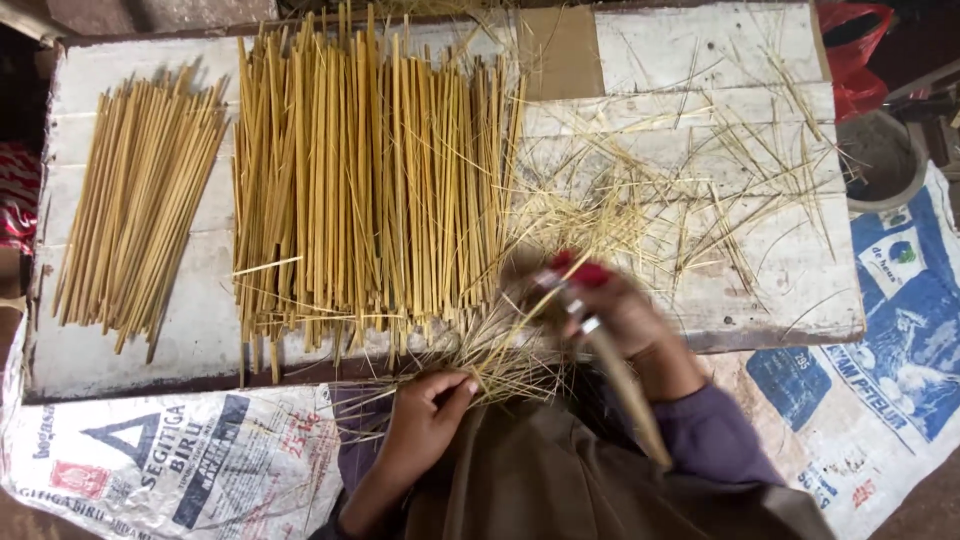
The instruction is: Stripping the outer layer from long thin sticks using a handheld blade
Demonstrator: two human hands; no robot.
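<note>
My left hand (pixel 425 412) pinches a bunch of thin loose straw fibres (pixel 500 355) at the near edge of the white wooden board (pixel 700 50). My right hand (pixel 610 310), blurred by motion, grips a tool with a red part (pixel 580 270) and a pale wooden handle (pixel 625 385) pointing back toward me. It sits just right of the big pile of yellow straw stalks (pixel 370 180). A smaller bundle of stalks (pixel 140 200) lies at the left of the board.
Scattered thin straw scraps (pixel 700 180) cover the board's right half. Printed white and blue sacks (pixel 180 460) (pixel 890 330) lie under the board. A round grey container (pixel 885 160) and a red bag (pixel 855 50) stand at the right.
</note>
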